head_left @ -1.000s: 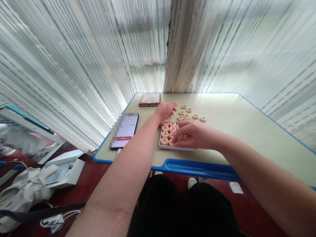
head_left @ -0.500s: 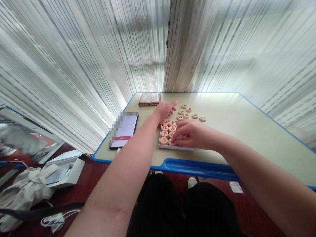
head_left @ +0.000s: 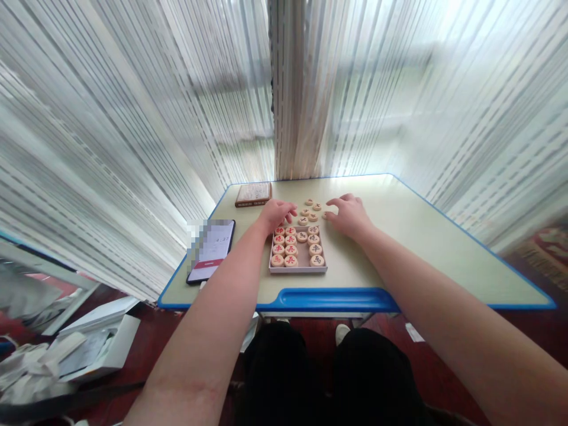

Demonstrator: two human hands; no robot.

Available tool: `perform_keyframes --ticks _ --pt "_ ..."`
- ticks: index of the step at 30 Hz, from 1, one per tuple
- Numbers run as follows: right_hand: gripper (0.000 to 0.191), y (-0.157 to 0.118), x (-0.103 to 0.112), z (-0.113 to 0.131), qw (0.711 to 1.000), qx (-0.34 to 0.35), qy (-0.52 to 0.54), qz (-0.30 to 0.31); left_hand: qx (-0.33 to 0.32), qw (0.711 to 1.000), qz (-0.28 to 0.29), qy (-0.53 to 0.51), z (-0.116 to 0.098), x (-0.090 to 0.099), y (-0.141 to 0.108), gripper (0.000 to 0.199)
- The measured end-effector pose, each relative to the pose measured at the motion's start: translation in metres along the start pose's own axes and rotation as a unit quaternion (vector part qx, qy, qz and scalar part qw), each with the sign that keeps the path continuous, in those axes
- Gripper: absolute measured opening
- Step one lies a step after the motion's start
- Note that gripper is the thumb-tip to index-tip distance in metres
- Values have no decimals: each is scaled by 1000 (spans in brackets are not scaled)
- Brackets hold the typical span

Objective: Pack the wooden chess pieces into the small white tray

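Observation:
A shallow white box (head_left: 298, 270) on the table holds round wooden pieces: two columns with red characters at its left, a column with black characters at its right, and one black-marked piece (head_left: 302, 236) near the top between them. Several loose pieces (head_left: 313, 217) with dark characters lie just beyond the box. My left hand (head_left: 277, 214) rests by the box's far left corner, fingers apart, holding nothing. My right hand (head_left: 348, 214) is right of the loose pieces, thumb and forefinger apart beside one piece (head_left: 326, 215), which its fingertips partly cover.
A phone (head_left: 212, 251) lies at the table's left side. A flat brown-edged box (head_left: 253, 194) sits at the far left. The blue table edge (head_left: 332, 299) with a molded tray faces me. A striped curtain hangs behind.
My right hand has left the box's inside and moved outward to a loose piece beyond it. The view has shifted, and the whole box now shows. My left hand stays near its far left corner.

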State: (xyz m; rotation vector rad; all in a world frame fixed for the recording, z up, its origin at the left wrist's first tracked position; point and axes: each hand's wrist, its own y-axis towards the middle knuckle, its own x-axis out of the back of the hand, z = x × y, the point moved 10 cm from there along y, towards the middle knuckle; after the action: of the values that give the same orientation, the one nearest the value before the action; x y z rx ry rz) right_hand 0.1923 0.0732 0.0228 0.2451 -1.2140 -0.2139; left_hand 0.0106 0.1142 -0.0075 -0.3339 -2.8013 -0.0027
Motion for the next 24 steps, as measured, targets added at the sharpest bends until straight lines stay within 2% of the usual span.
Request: perform_keyframes --ticks 2,6,9,12,14,17,21,24 --pt "37 1 -6 -3 1000 -12 4 23 2 1000 8 7 0 -2 -1 25" --pt "30 3 -12 10 998 38 18 46 8 1000 20 18 2 -5 0 27" --pt "27 3 -13 16 997 62 38 40 6 999 31 25 4 -8 2 27" --pt "26 1 -5 21 996 69 61 8 1 999 34 22 2 -10 3 26" --pt "25 -5 5 33 992 100 79 -21 1 999 34 28 0 -10 2 26" --pt "20 -23 15 66 975 198 100 -27 0 998 44 40 -4 -13 -1 25" --pt "19 -43 19 92 969 226 95 -19 7 998 62 18 -6 -15 -4 26" --pt "19 -49 13 101 970 230 78 9 12 997 72 4 -6 -14 -5 31"
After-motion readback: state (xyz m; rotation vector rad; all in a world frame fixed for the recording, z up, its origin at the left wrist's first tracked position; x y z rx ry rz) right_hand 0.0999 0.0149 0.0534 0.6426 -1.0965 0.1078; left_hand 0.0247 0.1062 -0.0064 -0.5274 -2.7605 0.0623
